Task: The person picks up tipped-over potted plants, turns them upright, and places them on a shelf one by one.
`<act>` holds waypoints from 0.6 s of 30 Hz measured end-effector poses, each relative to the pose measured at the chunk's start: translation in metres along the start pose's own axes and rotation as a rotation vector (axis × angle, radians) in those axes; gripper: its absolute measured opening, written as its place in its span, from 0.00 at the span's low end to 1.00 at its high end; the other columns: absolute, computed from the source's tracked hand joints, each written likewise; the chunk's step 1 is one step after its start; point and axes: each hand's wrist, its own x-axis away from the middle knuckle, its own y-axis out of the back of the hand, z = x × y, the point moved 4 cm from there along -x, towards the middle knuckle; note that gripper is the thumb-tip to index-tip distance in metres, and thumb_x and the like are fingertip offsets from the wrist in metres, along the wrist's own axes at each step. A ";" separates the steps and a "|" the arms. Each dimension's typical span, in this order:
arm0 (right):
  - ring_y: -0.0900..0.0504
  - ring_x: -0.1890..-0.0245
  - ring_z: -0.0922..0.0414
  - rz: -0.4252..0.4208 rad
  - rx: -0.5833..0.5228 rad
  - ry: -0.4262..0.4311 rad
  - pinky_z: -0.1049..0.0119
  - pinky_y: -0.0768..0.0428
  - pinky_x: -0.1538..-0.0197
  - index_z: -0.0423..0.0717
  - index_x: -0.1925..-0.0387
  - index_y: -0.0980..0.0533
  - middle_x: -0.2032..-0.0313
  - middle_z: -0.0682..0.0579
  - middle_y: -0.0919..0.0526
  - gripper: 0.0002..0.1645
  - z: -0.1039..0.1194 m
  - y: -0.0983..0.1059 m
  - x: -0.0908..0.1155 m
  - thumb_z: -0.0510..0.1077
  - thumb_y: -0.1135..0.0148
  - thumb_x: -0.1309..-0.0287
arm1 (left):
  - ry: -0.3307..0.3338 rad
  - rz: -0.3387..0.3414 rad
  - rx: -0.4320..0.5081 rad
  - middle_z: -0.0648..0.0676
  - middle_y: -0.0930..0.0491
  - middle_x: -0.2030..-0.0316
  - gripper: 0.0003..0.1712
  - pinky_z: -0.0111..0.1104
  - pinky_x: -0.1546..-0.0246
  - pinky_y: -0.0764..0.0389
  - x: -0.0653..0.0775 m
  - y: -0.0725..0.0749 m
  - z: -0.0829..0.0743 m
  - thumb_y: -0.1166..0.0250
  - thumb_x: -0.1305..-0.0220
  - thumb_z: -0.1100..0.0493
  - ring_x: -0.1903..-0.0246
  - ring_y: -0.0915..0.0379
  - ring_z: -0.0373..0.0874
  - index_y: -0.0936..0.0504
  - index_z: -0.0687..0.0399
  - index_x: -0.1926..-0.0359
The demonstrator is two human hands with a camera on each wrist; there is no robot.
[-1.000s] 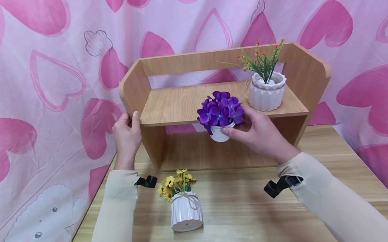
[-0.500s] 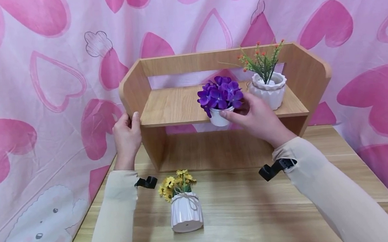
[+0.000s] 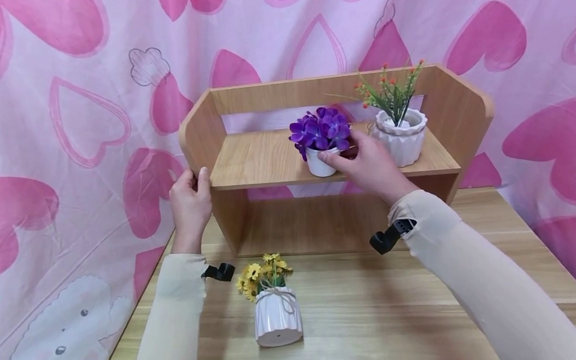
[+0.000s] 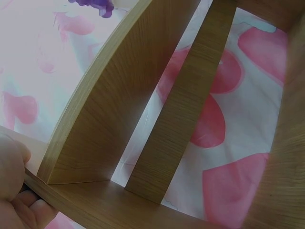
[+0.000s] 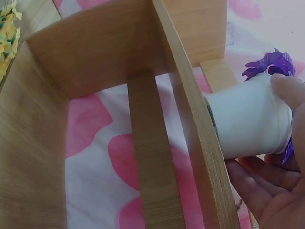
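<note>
In the head view my right hand (image 3: 371, 164) grips a small white pot of purple flowers (image 3: 321, 163) from its right side, thumb in front. The pot is upright at the front of the upper board of a wooden desk shelf (image 3: 255, 154); in the right wrist view the white pot (image 5: 250, 119) has its base right at the board's edge. My left hand (image 3: 190, 203) grips the left side panel of the shelf near the upper board, thumb at the front edge; the left wrist view shows the curled fingers (image 4: 40, 212) under the wood.
A ribbed white pot with orange-flowered greenery (image 3: 401, 138) stands on the upper board at the right. On the table (image 3: 361, 311) in front, a white pot with yellow flowers (image 3: 278, 318) lies tipped back. A pink heart-print curtain (image 3: 90, 214) hangs behind and at the sides.
My right hand has raised the purple flower pot from in front of the shelf up to the upper board and slightly left. My left hand stays on the side panel.
</note>
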 end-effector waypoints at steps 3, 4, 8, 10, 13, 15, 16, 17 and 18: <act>0.27 0.25 0.39 -0.015 0.027 -0.009 0.40 0.30 0.23 0.42 0.22 0.34 0.25 0.37 0.26 0.53 0.000 0.000 -0.006 0.70 0.32 0.33 | -0.004 0.004 0.000 0.67 0.18 0.69 0.19 0.28 0.68 0.34 -0.001 0.000 0.000 0.39 0.20 0.55 0.67 0.27 0.55 0.18 0.68 0.64; 0.28 0.24 0.38 -0.015 0.032 -0.013 0.40 0.31 0.22 0.41 0.21 0.34 0.25 0.36 0.27 0.53 0.000 0.000 -0.008 0.70 0.32 0.33 | -0.003 0.005 0.000 0.67 0.18 0.69 0.19 0.28 0.68 0.34 -0.001 0.000 0.000 0.39 0.20 0.55 0.67 0.27 0.54 0.18 0.68 0.64; 0.31 0.22 0.37 -0.005 0.043 -0.047 0.39 0.34 0.21 0.41 0.20 0.37 0.23 0.36 0.30 0.56 0.000 -0.001 -0.012 0.71 0.33 0.33 | 0.007 0.014 0.004 0.67 0.18 0.69 0.19 0.28 0.68 0.34 0.000 0.000 0.001 0.39 0.20 0.55 0.67 0.27 0.54 0.18 0.68 0.64; 0.31 0.22 0.37 -0.006 0.043 -0.060 0.40 0.33 0.21 0.40 0.20 0.38 0.23 0.36 0.30 0.56 0.000 -0.001 -0.012 0.72 0.33 0.33 | 0.019 0.023 0.002 0.67 0.17 0.69 0.19 0.28 0.67 0.33 0.000 0.000 0.001 0.39 0.20 0.54 0.66 0.27 0.54 0.18 0.68 0.63; 0.29 0.25 0.38 -0.022 0.035 -0.060 0.40 0.31 0.22 0.39 0.22 0.36 0.25 0.35 0.28 0.55 -0.001 -0.002 -0.011 0.72 0.33 0.33 | 0.026 0.034 0.005 0.67 0.17 0.67 0.19 0.28 0.67 0.32 -0.001 0.000 0.000 0.39 0.19 0.53 0.65 0.25 0.54 0.17 0.67 0.62; 0.27 0.26 0.38 -0.031 0.022 -0.059 0.40 0.29 0.24 0.39 0.23 0.35 0.26 0.36 0.26 0.54 -0.001 -0.003 -0.010 0.72 0.33 0.33 | 0.021 0.031 0.008 0.67 0.16 0.67 0.19 0.27 0.67 0.33 -0.001 0.000 0.000 0.39 0.19 0.54 0.65 0.25 0.54 0.17 0.67 0.62; 0.26 0.27 0.38 -0.036 0.016 -0.057 0.41 0.28 0.24 0.39 0.23 0.35 0.27 0.36 0.26 0.54 -0.001 -0.003 -0.009 0.72 0.33 0.32 | 0.018 0.030 0.009 0.67 0.16 0.68 0.19 0.27 0.67 0.33 -0.001 0.000 0.000 0.39 0.19 0.54 0.65 0.25 0.54 0.17 0.67 0.62; 0.26 0.28 0.39 -0.039 0.011 -0.056 0.41 0.27 0.25 0.39 0.23 0.35 0.27 0.36 0.25 0.54 -0.001 -0.003 -0.009 0.72 0.33 0.32 | 0.015 0.028 0.010 0.67 0.17 0.69 0.19 0.28 0.67 0.33 -0.001 0.001 0.000 0.39 0.20 0.54 0.66 0.26 0.55 0.18 0.67 0.63; 0.25 0.28 0.39 -0.040 0.007 -0.057 0.41 0.27 0.26 0.39 0.22 0.35 0.27 0.36 0.25 0.54 -0.001 -0.003 -0.008 0.72 0.34 0.32 | 0.012 0.026 0.010 0.67 0.18 0.69 0.19 0.28 0.67 0.33 -0.001 0.001 0.000 0.39 0.20 0.54 0.66 0.26 0.55 0.18 0.67 0.63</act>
